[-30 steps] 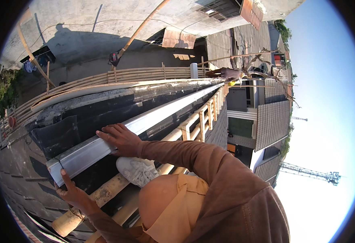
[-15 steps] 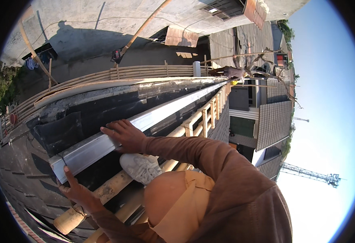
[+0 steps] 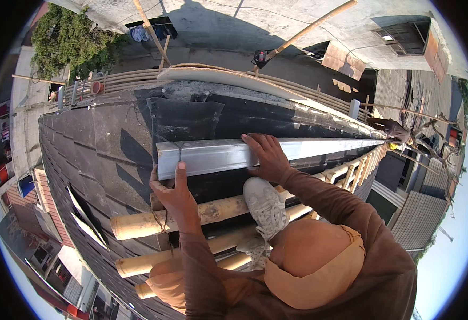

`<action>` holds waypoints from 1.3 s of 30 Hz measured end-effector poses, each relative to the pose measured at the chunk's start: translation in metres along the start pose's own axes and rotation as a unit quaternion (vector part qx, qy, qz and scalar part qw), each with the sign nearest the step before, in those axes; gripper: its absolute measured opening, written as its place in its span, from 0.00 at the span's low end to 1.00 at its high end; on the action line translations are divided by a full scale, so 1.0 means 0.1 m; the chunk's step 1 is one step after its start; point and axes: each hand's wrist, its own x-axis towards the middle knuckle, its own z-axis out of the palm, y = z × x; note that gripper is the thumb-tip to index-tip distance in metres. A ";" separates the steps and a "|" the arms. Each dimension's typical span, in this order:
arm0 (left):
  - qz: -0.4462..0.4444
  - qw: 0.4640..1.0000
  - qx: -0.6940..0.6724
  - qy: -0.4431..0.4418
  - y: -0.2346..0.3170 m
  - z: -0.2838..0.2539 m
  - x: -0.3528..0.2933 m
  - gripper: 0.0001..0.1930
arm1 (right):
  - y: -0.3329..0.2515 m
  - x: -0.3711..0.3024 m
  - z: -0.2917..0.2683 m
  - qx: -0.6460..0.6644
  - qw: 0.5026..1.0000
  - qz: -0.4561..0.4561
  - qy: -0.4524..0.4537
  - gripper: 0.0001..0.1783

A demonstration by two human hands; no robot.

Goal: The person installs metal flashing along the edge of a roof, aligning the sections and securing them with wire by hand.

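A long silver metal channel (image 3: 212,156) runs from the near left toward the far right over black sheeting. At its near end, my left hand (image 3: 178,194) has the thumb on the face beside a thin dark wire (image 3: 180,151) looped over the metal; the fingers go behind the lower edge. Farther along, my right hand (image 3: 268,157) grips across the channel, fingers over the upper edge and thumb by the lower one. Below it, bamboo poles (image 3: 159,224) form a frame tied with wire. My white shoe (image 3: 263,202) rests against the poles.
Dark roof shingles (image 3: 92,138) slope away at the left. Black sheeting (image 3: 186,117) lies behind the channel, along a concrete edge. Bamboo railing (image 3: 276,78) runs beyond it above a drop. Another person (image 3: 396,130) is at the channel's far end.
The view has turned to the left, so the channel now appears nearly level and more shingles show. Both hands stay on the channel in about the same places.
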 end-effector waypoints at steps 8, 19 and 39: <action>0.016 1.000 -0.026 -0.003 -0.05 0.04 0.00 0.35 | -0.09 0.07 -0.17 0.046 0.998 -0.015 0.039 0.55; 0.052 0.999 -0.010 0.002 -0.07 0.06 -0.03 0.39 | -0.71 0.69 -0.12 0.107 0.984 -0.124 0.074 0.48; 0.052 0.998 0.029 0.010 -0.05 0.07 -0.06 0.41 | -0.73 1.14 -0.52 0.116 0.974 -0.165 0.104 0.22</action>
